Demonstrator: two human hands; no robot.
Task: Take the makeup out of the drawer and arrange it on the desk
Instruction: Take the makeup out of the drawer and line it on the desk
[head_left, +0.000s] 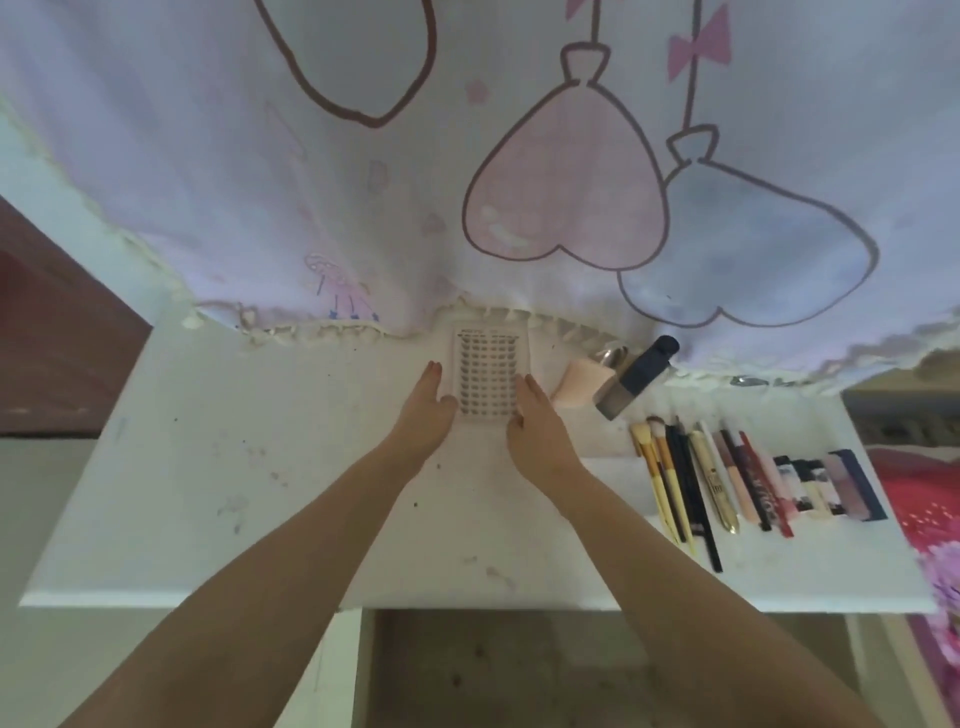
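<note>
A clear flat case of false lashes (488, 371) lies on the white desk (260, 493) near the back edge. My left hand (428, 410) rests against the case's left side with straight fingers. My right hand (535, 421) touches its right side the same way. To the right stand a pink sponge holder (574, 387) and a dark bottle (636, 376) lying tilted. Further right, a row of brushes and pencils (680, 478) lies side by side, with lipsticks (753, 478) and small palettes (831, 486) beside them.
A curtain (467, 156) printed with pink and blue balloons hangs over the desk's back edge. A red patterned cloth (924, 509) lies off the desk's right end. The space under the desk front is dark (571, 670).
</note>
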